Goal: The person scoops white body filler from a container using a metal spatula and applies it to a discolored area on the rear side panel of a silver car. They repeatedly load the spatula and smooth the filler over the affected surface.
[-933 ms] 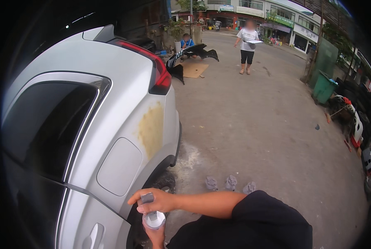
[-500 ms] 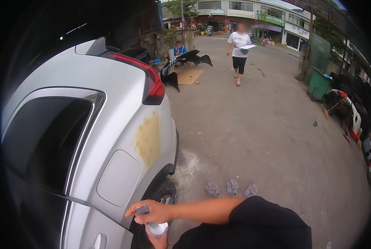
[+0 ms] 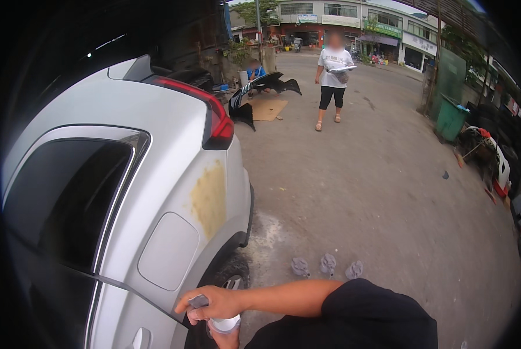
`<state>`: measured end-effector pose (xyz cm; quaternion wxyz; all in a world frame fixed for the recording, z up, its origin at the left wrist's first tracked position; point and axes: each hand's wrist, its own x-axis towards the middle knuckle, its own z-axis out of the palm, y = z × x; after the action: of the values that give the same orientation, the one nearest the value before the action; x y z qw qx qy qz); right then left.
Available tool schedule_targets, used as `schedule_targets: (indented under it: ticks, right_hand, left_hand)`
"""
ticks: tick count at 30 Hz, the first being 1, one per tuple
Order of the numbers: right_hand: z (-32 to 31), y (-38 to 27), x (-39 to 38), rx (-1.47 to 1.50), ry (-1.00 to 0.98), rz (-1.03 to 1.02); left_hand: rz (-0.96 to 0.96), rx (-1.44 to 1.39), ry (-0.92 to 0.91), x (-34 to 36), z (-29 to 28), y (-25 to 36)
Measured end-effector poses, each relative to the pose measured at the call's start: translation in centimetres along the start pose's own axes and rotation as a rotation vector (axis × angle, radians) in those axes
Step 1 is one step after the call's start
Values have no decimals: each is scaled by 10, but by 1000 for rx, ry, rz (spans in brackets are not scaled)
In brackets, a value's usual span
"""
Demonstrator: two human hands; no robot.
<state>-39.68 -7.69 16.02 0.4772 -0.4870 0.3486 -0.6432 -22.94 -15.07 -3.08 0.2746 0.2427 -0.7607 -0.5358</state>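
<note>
My right hand (image 3: 215,303) reaches in from the right, its fingers closed on a flat grey strip (image 3: 199,301) whose upper end sticks out between thumb and fingers. Just below it, my left hand (image 3: 225,339) is wrapped round a clear cup (image 3: 225,323) with pale grey-white stuff in it. The strip's lower end is hidden by my right hand. Both hands are beside a silver car (image 3: 173,174), near its rear wheel (image 3: 231,273). A yellowish sanded patch (image 3: 209,199) shows on the rear panel, below the red tail light (image 3: 218,125).
Three grey crumpled bundles (image 3: 328,264) lie on the concrete by the wheel. A person (image 3: 334,75) in a white top stands ahead; another crouches by a black bumper (image 3: 252,93) over cardboard (image 3: 267,109). A green bin (image 3: 451,118) and car parts line the right side.
The person in the white top has stepped slightly nearer and now stands facing this way. My hands keep nearly the same place and grip, and the view has shifted a little.
</note>
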Motion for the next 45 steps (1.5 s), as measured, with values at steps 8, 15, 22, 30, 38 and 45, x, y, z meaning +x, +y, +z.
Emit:
schedule_targets:
  ticks: [8, 15, 22, 30, 38, 45]
  right_hand:
    - [-3, -6, -2, -15, 64, 79]
    - [-3, -22, -6, -19, 124, 85]
    - [-3, -26, -10, -14, 103, 27]
    - [-6, -29, -13, -35, 28, 39]
    - [5, -39, -2, -68, -27, 15]
    - [-13, -41, 2, -2, 38, 37]
  left_hand:
    - [30, -30, -79, -11, 0, -11]
    - [-62, -28, -126, -4, 3, 7]
    - [55, 8, -80, 1, 12, 13]
    - [72, -30, -36, 0, 10, 15]
    - [44, -55, -54, 8, 9, 22]
    - [36, -29, 11, 1, 4, 13]
